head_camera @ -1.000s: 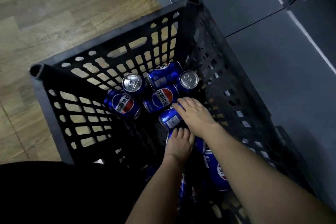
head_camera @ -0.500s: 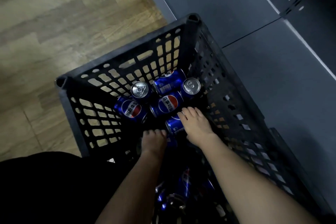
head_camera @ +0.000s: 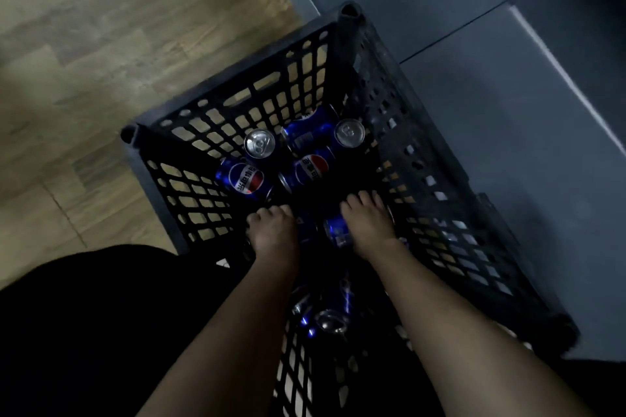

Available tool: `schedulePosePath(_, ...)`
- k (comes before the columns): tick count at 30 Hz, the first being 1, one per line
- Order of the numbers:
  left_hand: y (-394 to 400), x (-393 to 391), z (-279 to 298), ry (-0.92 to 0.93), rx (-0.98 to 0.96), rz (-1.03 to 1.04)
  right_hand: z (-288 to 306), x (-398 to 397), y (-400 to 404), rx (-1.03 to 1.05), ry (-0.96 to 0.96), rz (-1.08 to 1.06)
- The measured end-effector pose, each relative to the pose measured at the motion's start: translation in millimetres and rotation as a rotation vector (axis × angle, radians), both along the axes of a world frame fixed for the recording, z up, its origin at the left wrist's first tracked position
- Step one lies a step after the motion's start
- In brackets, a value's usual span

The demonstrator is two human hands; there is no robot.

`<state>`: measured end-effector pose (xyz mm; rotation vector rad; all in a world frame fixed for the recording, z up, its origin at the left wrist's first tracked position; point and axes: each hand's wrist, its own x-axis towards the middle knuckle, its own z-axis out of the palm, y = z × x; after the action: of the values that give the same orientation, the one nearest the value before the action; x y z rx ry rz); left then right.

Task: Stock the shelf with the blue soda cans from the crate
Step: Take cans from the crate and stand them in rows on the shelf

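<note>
Both hands have spread apart inside the crate (head_camera: 237, 101), the right hand (head_camera: 367, 225) now clamped on a blue can (head_camera: 337, 230), the left hand (head_camera: 272, 230) curled, its hold unclear.

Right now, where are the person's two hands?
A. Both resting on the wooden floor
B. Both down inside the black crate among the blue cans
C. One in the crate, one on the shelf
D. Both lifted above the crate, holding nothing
B: the left hand and the right hand are both down inside the black crate, among the blue cans.
</note>
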<state>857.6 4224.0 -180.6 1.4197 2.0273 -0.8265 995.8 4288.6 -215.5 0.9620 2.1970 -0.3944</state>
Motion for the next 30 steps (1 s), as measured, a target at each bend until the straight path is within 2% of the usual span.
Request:
schedulePosePath(5,-14,5,100,-0.039,0.075,-0.11,95,17,-19,-0.055,-0.008,-0.023)
schedulePosePath(13,-6,6,277,-0.026,0.188,-0.342,274,19,-37,0.08,0.121,-0.176)
schedulePosePath(18,0,6,376,-0.035,0.283,-0.35,376,29,-35,0.187,0.172,-0.23)
schedulePosePath(24,-7,7,464,-0.046,0.416,-0.406,478,47,-39,0.255,0.222,-0.302)
schedulePosePath(30,-4,-6,523,-0.031,0.645,-0.469,551,62,-54,0.339,0.285,-0.442)
